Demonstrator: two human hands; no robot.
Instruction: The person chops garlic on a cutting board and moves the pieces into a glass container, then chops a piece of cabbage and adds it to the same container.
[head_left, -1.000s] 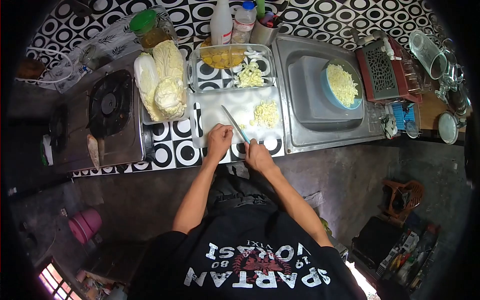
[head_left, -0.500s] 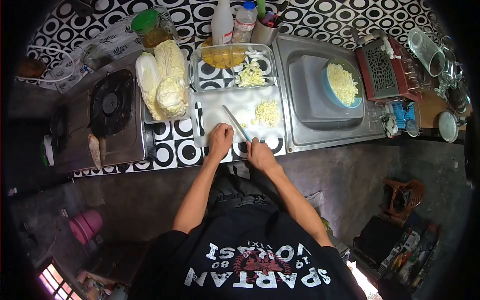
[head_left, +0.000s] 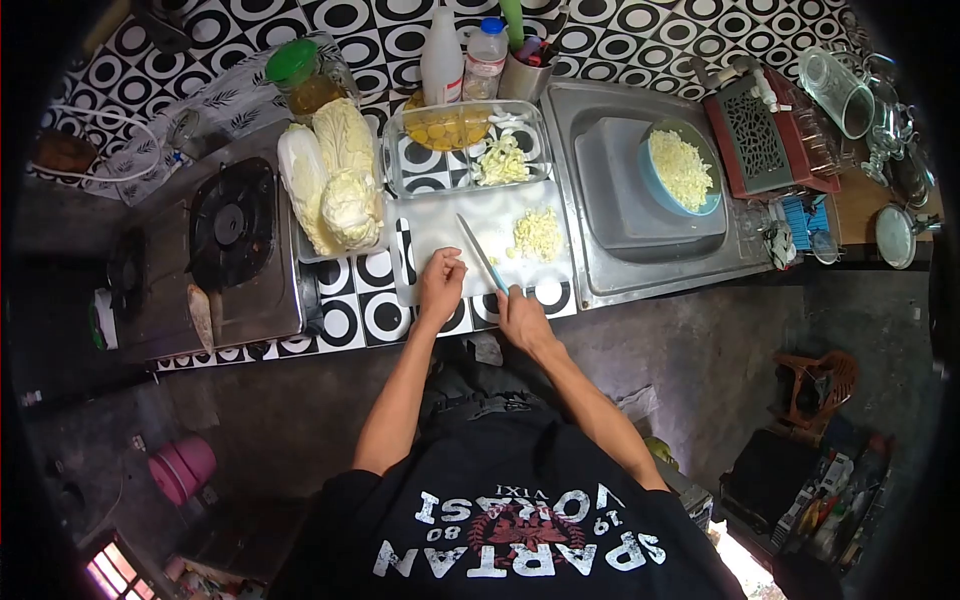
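My right hand (head_left: 524, 322) is wrapped round the light-blue handle of a kitchen knife (head_left: 477, 243). Its blade points away and to the left over a white cutting board (head_left: 430, 232). My left hand (head_left: 440, 285) rests at the board's near edge, left of the knife, with curled fingers; anything inside them is hidden. Finely chopped pale-yellow pieces (head_left: 537, 236) lie heaped on the right of the board, and a few small bits sit by the blade. Behind the board stands a clear rectangular dish (head_left: 394, 165) holding larger cut pale pieces (head_left: 502, 161).
Left of the board, a clear container holds napa cabbage (head_left: 345, 140) and a cauliflower-like pale head (head_left: 352, 210). Further left is a gas stove (head_left: 270, 300). Two bottles (head_left: 442, 62) stand behind the dish. In the sink (head_left: 590, 275), a blue bowl (head_left: 655, 188) holds shredded pale vegetable.
The curled fingers of my left hand have loosened slightly, and the knife has shifted a little relative to the board. The whole view has shifted slightly; the chopped heap looks much the same.
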